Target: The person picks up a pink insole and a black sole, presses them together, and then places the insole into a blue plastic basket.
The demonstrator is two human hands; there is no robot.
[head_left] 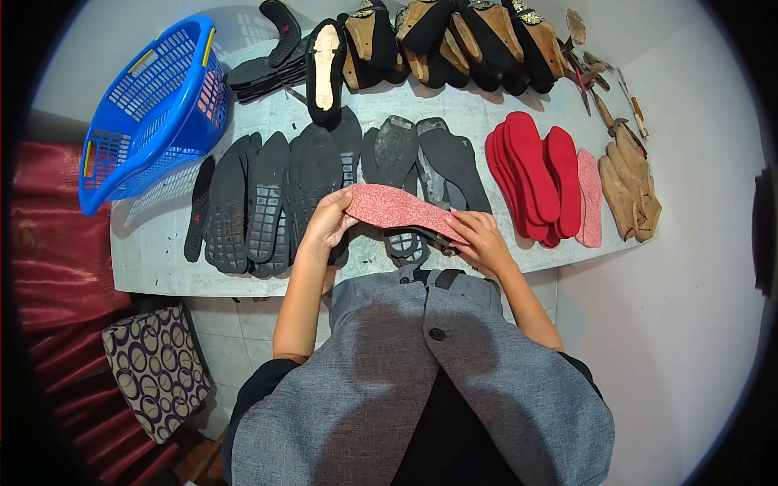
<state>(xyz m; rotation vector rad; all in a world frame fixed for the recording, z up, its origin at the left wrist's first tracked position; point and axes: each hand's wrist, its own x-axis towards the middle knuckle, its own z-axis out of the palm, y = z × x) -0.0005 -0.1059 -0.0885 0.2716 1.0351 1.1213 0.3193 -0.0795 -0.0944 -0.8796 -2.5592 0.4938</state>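
A pink patterned insole (393, 207) is held level between my two hands, above the table's front edge. My left hand (331, 217) grips its left end, thumb on top. At the right end, my right hand (481, 237) has its fingers closed on the insole. A dark strip or edge shows just under the insole near my right hand; what it is I cannot make out. Behind the insole lie black soles (395, 150) on the white table (154, 271). Red insoles (531, 166) and another pink insole (590, 198) rest to the right.
A blue basket (154, 121) stands at the back left. Shoes on wooden lasts (494, 40) line the back, beside a black shoe (326, 73). Tan gloves (630, 182) and hand tools (601, 105) lie at the right. A patterned stool (158, 368) is below left.
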